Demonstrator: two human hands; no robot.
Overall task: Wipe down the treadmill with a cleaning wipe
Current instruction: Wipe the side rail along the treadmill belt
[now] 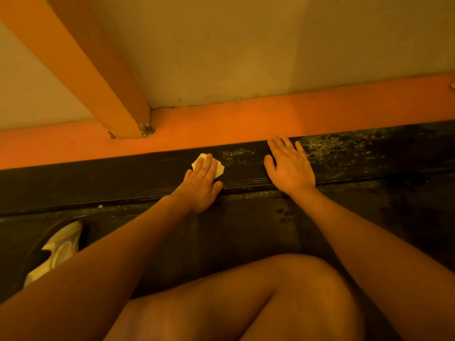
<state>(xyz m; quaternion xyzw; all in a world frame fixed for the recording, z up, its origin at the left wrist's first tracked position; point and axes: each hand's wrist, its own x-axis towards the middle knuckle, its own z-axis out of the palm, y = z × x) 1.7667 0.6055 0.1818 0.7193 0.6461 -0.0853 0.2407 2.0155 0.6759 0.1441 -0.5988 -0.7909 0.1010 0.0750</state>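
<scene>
A black side rail (103, 178) of the treadmill runs across the view, with the dark belt (246, 230) nearer me. My left hand (200, 183) presses a crumpled white cleaning wipe (220, 168) flat onto the rail with straight fingers. My right hand (289, 166) rests flat on the same rail, fingers spread, just right of the wipe. Pale dust speckles the rail to the right of my right hand. The rail left of the wipe looks darker and cleaner.
An orange frame strip (221, 124) borders the rail's far side, and an orange upright post (81, 62) rises from it at the left. Beyond is a pale floor (246, 45). A white shoe (59, 249) lies at lower left; my bare knee (283, 286) is below.
</scene>
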